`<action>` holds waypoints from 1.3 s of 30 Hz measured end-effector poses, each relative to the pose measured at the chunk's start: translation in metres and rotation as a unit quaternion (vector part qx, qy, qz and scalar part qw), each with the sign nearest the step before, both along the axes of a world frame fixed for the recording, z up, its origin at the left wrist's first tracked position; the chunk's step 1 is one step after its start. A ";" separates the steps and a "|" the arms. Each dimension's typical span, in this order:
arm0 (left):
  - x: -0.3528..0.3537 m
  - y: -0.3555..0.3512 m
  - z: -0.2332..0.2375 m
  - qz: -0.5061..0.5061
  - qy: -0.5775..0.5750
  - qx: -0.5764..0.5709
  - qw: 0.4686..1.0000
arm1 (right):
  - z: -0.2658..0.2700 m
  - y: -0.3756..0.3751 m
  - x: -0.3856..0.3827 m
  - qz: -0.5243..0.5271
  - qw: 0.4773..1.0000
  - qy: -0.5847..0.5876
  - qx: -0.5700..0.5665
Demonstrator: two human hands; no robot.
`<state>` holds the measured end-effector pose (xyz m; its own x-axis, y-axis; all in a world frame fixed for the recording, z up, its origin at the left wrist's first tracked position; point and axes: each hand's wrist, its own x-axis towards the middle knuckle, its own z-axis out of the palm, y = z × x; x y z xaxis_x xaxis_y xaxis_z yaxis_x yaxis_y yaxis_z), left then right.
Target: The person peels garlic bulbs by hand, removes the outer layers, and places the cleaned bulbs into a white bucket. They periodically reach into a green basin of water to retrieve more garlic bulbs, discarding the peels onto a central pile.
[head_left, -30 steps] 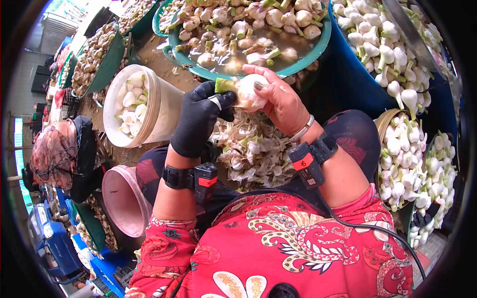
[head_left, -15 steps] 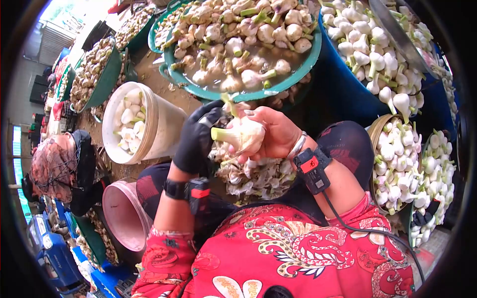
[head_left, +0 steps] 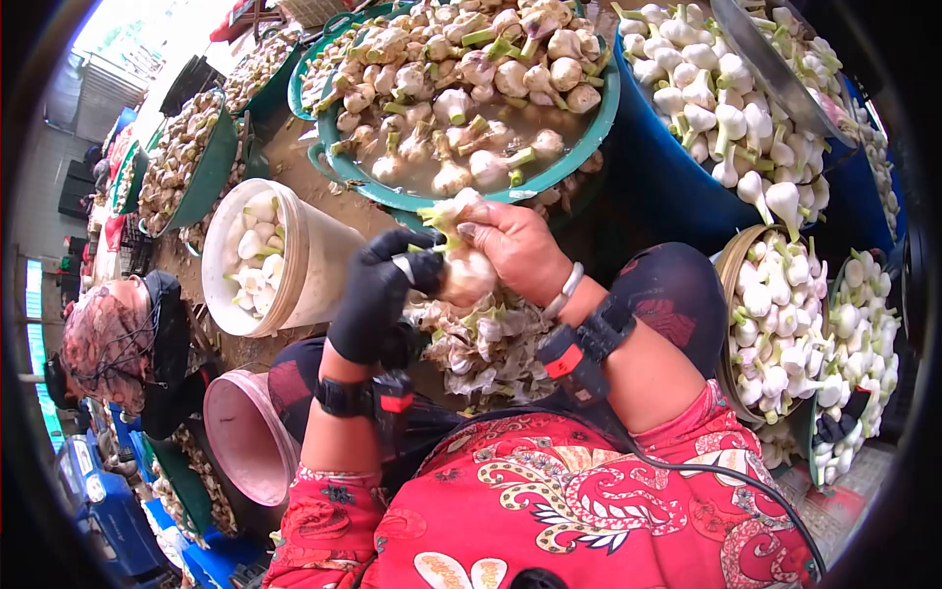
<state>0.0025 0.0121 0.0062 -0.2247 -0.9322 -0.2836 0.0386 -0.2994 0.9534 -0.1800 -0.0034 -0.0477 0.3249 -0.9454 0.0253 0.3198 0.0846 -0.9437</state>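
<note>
A garlic bulb (head_left: 467, 278) is held between my two hands in front of the green basin (head_left: 461, 203). My left hand (head_left: 378, 299), in a black glove, is closed on the bulb's left side. My bare right hand (head_left: 522, 250) has its fingers bent round the upper part, at the loose outer skin near the green stem. Below the hands lies a heap of peeled garlic skins (head_left: 491, 358). Unpeeled bulbs and cloudy water fill the basin behind them.
At the left stand a white bucket (head_left: 319, 270) with peeled garlic and a pink bucket (head_left: 247, 432). A blue tub (head_left: 643, 157) of white bulbs and a basket (head_left: 728, 270) are at the right. Another person (head_left: 118, 339) sits far left.
My right hand has turned over and moved slightly left, its back now facing up. The bulb sits lower left, more covered by my fingers. The view has shifted slightly.
</note>
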 end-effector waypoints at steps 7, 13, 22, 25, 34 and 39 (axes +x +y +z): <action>0.074 -0.027 -0.030 -0.046 -0.495 -0.487 0.718 | 0.020 0.018 -0.019 0.004 0.917 0.211 -0.339; 0.066 -0.013 -0.027 -0.009 -0.470 -0.488 0.735 | 0.018 -0.010 -0.042 0.118 0.970 0.205 -0.053; -0.001 -0.010 -0.006 0.108 -0.042 -0.057 0.992 | 0.010 0.000 -0.008 -0.075 0.931 0.241 -0.262; -0.005 -0.014 0.000 0.092 -0.076 -0.059 0.991 | 0.012 0.002 -0.009 -0.107 0.932 0.261 -0.228; 0.036 -0.026 -0.018 0.099 -0.101 -0.212 0.967 | 0.017 0.001 -0.026 -0.190 0.917 0.270 -0.222; 0.073 -0.025 -0.060 0.115 0.276 0.039 0.954 | 0.008 -0.017 -0.040 -0.281 0.951 0.130 0.010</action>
